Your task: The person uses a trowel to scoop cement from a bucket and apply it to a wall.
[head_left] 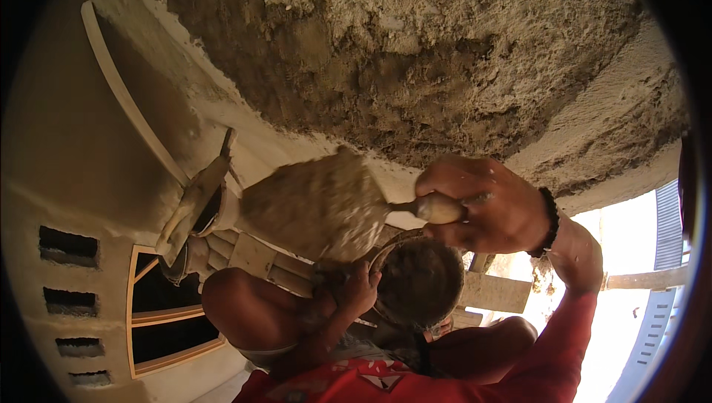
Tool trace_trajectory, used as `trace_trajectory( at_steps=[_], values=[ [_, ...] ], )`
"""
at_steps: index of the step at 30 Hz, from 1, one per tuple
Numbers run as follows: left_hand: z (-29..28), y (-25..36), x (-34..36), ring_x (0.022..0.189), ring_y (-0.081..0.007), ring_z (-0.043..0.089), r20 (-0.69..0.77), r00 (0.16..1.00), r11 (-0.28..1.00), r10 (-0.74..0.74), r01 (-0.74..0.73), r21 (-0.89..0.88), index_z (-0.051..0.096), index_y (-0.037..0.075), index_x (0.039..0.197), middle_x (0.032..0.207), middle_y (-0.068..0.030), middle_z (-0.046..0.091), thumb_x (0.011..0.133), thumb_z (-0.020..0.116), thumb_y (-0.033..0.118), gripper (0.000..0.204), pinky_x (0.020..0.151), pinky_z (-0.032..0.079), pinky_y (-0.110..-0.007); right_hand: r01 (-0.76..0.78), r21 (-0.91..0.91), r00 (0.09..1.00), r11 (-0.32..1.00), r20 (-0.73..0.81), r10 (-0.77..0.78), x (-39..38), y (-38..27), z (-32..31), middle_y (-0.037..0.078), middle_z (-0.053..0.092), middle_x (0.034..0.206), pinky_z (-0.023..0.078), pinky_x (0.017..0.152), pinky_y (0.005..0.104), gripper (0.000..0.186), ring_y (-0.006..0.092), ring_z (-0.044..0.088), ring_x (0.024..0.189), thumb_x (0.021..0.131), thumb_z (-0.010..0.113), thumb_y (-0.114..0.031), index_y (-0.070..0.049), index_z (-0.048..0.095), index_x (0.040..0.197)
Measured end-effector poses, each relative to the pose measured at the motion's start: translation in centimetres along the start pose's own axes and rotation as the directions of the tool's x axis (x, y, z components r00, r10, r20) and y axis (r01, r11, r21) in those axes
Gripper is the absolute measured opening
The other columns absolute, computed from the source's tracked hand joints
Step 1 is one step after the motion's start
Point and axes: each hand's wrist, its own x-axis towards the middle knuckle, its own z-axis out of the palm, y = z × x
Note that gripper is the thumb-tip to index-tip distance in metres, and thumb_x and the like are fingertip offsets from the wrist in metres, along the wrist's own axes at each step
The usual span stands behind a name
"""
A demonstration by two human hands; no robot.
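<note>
My right hand [493, 206] is closed round the wooden handle of a trowel [439, 209], held out level in front of the wall. A heap of wet grey-brown mortar [315, 206] covers the trowel's blade, blurred by motion. Below it, between my knees, sits a round bucket [393, 246] with dark mortar inside. My left hand [357, 293] grips the near left part of the bucket's rim, its thumb over the edge. The wall [415, 40] ahead has a rough, damp patch of fresh mortar with smoother plaster round it.
Left of the trowel, a wooden tool [196, 206] leans by another container, near a long pale strip [126, 95]. Planks [259, 256] lie under me. At the left are a wooden window frame [167, 317] and several vent holes [68, 246]. Bright open air shows at right.
</note>
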Motion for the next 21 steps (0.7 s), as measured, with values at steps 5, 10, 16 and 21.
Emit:
trace_trajectory(
  at_steps=[5,10,16,21],
  values=[
    [3.1,-2.0,1.0,0.088,-0.0503,0.059,-0.055,0.985,0.981,0.166,-0.17,-0.094,0.044,-0.001,0.121,0.097,-0.0321,0.061,0.096,0.052,0.033,0.043,0.073,0.045,-0.055,0.088,0.327,0.995,0.941,0.019,-0.1,3.5,-1.1,-0.5,0.012,0.065,0.085,0.05,0.062,0.0402,0.02,0.0304,0.064,0.072,0.078,0.069,-0.011,-0.005,0.064,0.097],
    [8.2,-7.4,0.2,0.088,-0.0512,0.058,-0.095,0.994,0.978,0.044,-0.063,-0.199,0.043,-0.004,0.124,0.095,-0.0313,0.061,0.094,0.054,0.033,0.048,0.073,0.045,-0.055,-0.495,0.432,0.865,0.754,0.165,0.474,4.5,6.3,-0.1,0.016,0.07,0.091,0.056,0.053,0.0292,0.025,0.0173,0.067,0.07,0.092,0.058,-0.01,-0.002,0.063,0.115],
    [10.1,-7.6,0.9,0.092,-0.0516,0.056,-0.142,0.985,0.954,0.098,-0.133,-0.268,0.043,-0.004,0.125,0.1,-0.0333,0.06,0.094,0.054,0.032,0.049,0.077,0.046,-0.054,-0.421,0.033,0.743,0.907,-0.561,0.365,-4.6,5.6,-13.0,0.002,0.06,0.071,0.038,0.037,0.0165,0.031,0.0042,0.049,0.05,0.096,0.053,-0.023,-0.003,0.061,0.118],
    [6.9,-5.3,2.6,0.112,-0.0472,0.052,-0.035,0.999,0.957,-0.038,0.026,-0.29,0.043,-0.002,0.134,0.12,-0.0318,0.055,0.095,0.051,0.035,0.054,0.095,0.041,-0.049,-0.582,-0.189,0.806,0.791,-0.264,0.53,-11.0,4.6,-10.0,0.003,0.058,0.072,0.041,0.045,0.0222,0.03,0.0053,0.05,0.056,0.095,0.052,-0.018,-0.002,0.058,0.12]
  ],
)
